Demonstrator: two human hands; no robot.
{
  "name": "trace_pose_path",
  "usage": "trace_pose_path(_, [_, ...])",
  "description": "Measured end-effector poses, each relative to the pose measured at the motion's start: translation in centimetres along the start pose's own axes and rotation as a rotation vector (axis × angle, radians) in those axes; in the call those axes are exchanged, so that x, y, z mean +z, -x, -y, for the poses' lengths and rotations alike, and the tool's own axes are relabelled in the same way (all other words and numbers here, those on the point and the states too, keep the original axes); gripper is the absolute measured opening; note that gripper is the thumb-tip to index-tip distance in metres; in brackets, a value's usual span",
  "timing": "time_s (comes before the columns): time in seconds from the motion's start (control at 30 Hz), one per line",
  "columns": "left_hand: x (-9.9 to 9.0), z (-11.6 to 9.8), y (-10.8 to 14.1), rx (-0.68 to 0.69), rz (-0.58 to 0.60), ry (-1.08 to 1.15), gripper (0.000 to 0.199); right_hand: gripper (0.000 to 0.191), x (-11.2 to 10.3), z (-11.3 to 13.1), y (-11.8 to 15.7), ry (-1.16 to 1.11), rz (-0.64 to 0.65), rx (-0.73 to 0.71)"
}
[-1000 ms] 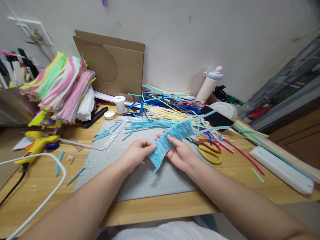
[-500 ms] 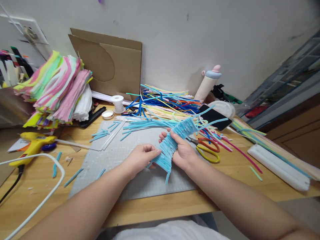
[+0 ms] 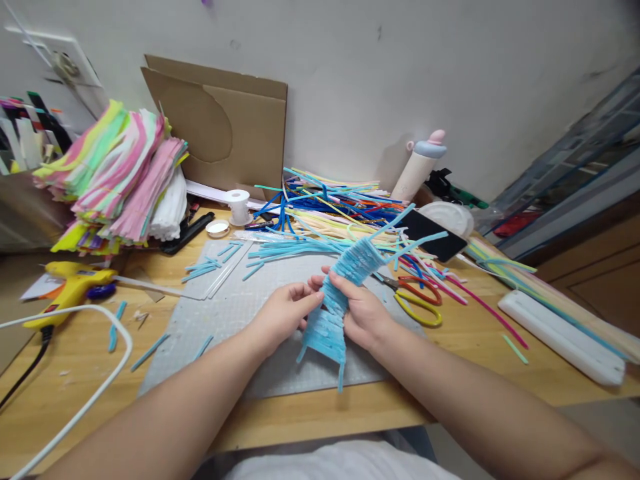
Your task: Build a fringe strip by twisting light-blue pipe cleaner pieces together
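Between my hands, above the grey cutting mat (image 3: 235,333), is a light blue woven pipe cleaner panel (image 3: 326,337) with loose stem ends poking out at top and bottom. My left hand (image 3: 285,313) pinches its left edge near the middle. On the other side, my right hand (image 3: 363,307) wraps the panel, thumb on the front and fingers behind. Both hands' far fingertips are partly hidden. Scissors (image 3: 420,300) with orange and yellow handles lie just right of my right hand. Behind the panel spreads a bunch of light blue pipe cleaners (image 3: 285,249).
At left, a yellow glue gun (image 3: 70,293) trails a cable near a white cord (image 3: 125,347). Bundled coloured pipe cleaners (image 3: 125,167) stand behind it. Cardboard (image 3: 260,133) leans on the wall. A bottle (image 3: 417,167), a black flat object (image 3: 440,237) and a white bar (image 3: 560,337) sit rightward.
The panel has tilted more upright and shifted slightly left and down, showing more of its lower end. Both hands keep hold of it. The view has moved slightly.
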State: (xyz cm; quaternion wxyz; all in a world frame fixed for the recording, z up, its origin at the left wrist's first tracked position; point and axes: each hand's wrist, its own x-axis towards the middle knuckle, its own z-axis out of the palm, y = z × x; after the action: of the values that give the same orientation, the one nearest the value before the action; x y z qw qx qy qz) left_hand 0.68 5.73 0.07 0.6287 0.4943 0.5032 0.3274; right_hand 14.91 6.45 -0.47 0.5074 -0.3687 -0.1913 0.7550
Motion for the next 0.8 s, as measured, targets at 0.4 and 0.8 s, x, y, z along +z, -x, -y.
trace_pose_path(0.4, [0.1,-0.1,0.0,0.046,-0.002,-0.006,0.033,0.020,0.2,-0.5,0.4,0.010,0.056,0.045])
trace_pose_path(0.8, [-0.2,0.4,-0.1,0.051,0.050,-0.126,0.031,0.017,0.0,0.9,-0.2,-0.038,0.009,-0.074])
